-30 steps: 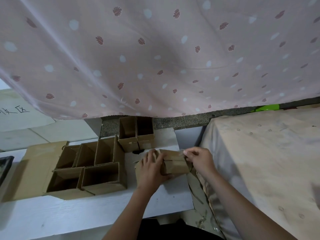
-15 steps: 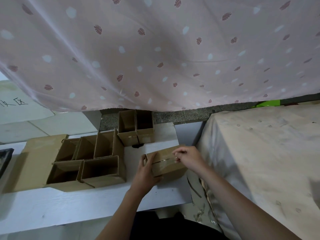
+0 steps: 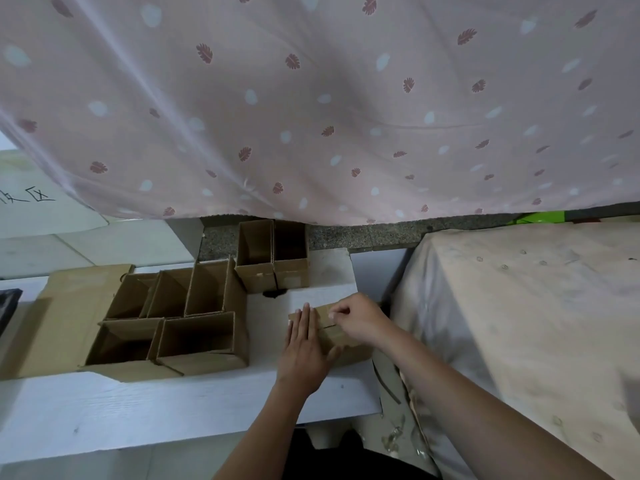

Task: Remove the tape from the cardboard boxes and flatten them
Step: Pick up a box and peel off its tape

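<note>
Box (image 3: 341, 336) is sitting closed at table (image 3: 138, 410) edge; left hand (image 3: 304, 348) is pressing flat-fingered, right hand (image 3: 360, 322) pinching at the seam, likely tape. Peeling step; next needs a steady pull.

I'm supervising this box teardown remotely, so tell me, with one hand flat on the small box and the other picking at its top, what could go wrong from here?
1. The right hand pinches at the top seam of the small closed box; the tape itself is too small to make out and may tear off in bits.
2. That box lies near the right edge of the white table; a hard pull might drag it off, though the flat left hand steadies it.
3. The open boxes stand close by and could get knocked.
</note>
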`<state>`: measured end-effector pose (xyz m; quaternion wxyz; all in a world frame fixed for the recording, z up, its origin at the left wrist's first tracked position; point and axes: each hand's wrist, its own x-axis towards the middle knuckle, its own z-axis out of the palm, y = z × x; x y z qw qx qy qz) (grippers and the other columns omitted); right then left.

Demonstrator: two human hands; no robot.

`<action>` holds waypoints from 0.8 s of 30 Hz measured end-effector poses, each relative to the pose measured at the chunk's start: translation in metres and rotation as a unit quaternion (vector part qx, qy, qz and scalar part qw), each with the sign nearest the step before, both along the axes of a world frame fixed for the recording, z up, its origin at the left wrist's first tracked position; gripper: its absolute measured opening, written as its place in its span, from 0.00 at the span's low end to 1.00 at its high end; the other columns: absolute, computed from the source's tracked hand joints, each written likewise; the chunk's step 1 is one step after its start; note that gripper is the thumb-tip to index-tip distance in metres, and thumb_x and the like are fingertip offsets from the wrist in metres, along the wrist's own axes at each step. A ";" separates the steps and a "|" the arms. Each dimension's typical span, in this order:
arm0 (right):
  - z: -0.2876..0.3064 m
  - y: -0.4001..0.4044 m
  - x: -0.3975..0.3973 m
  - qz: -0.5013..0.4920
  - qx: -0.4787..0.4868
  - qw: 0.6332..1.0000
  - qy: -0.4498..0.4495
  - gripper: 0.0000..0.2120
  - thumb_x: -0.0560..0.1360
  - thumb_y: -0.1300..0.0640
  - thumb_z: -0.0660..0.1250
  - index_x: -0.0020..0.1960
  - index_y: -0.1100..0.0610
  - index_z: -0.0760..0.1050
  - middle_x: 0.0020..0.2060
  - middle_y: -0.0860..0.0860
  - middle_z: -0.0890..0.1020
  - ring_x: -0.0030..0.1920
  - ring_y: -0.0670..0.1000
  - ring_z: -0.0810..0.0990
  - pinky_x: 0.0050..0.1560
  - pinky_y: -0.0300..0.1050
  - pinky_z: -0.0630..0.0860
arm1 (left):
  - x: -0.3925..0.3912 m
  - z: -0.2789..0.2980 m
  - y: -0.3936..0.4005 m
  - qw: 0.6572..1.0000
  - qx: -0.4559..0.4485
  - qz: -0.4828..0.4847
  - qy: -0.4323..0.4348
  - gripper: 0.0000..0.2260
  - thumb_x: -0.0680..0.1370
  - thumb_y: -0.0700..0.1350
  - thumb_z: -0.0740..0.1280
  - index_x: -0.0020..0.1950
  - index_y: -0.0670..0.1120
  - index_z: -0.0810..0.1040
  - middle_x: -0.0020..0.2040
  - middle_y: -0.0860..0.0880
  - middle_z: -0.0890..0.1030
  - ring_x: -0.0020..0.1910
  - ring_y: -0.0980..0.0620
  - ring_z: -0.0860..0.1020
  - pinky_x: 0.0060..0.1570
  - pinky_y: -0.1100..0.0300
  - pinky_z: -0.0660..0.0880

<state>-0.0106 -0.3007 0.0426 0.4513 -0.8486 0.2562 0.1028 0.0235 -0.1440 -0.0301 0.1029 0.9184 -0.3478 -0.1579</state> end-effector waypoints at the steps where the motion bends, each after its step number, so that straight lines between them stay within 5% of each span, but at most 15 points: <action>1: 0.000 -0.002 -0.001 0.006 -0.017 1.000 -0.008 0.06 0.77 0.56 0.70 0.48 0.55 0.86 0.45 0.47 0.86 0.46 0.43 0.80 0.42 0.28 0.70 | -0.002 -0.002 -0.003 1.000 0.004 0.002 -0.004 0.40 0.82 0.66 0.48 0.80 0.43 0.34 0.81 0.45 0.33 0.79 0.48 0.33 0.79 0.53 0.35; 9: -0.003 0.002 -0.006 0.044 -0.049 0.997 -0.036 0.10 0.73 0.65 0.73 0.51 0.53 0.81 0.39 0.48 0.78 0.36 0.40 0.75 0.43 0.37 0.74 | -0.011 -0.010 -0.007 0.999 0.028 0.022 -0.035 0.39 0.78 0.67 0.33 0.79 0.42 0.30 0.79 0.45 0.30 0.78 0.47 0.30 0.77 0.54 0.32; 11: -0.004 0.005 -0.005 0.084 -0.075 0.993 -0.023 0.17 0.77 0.65 0.69 0.59 0.47 0.82 0.45 0.50 0.79 0.42 0.42 0.77 0.47 0.39 0.76 | -0.011 -0.012 -0.007 0.998 0.035 0.022 -0.040 0.38 0.79 0.66 0.35 0.79 0.42 0.31 0.79 0.45 0.30 0.78 0.48 0.30 0.78 0.54 0.33; 14: -0.005 0.008 -0.001 0.118 -0.122 0.986 -0.006 0.11 0.79 0.61 0.68 0.56 0.49 0.85 0.56 0.51 0.78 0.57 0.52 0.77 0.58 0.46 0.75 | -0.011 -0.012 -0.009 0.997 0.050 0.021 -0.047 0.38 0.79 0.66 0.34 0.79 0.41 0.31 0.79 0.44 0.29 0.78 0.47 0.30 0.78 0.53 0.34; 20: -0.005 -0.003 -0.003 0.059 -0.078 0.995 -0.024 0.07 0.73 0.60 0.76 0.51 0.55 0.86 0.52 0.49 0.78 0.48 0.47 0.78 0.52 0.39 0.77 | -0.009 -0.011 -0.009 0.997 0.050 0.020 -0.050 0.38 0.78 0.67 0.32 0.79 0.42 0.30 0.79 0.44 0.29 0.78 0.47 0.30 0.78 0.53 0.34; 24: -0.011 -0.008 -0.007 0.034 -0.054 0.998 -0.007 0.07 0.77 0.65 0.70 0.53 0.57 0.84 0.54 0.49 0.79 0.38 0.39 0.80 0.35 0.27 0.73 | -0.008 -0.009 -0.009 0.998 0.041 0.015 -0.045 0.38 0.78 0.67 0.33 0.78 0.43 0.30 0.79 0.44 0.30 0.78 0.47 0.30 0.78 0.54 0.33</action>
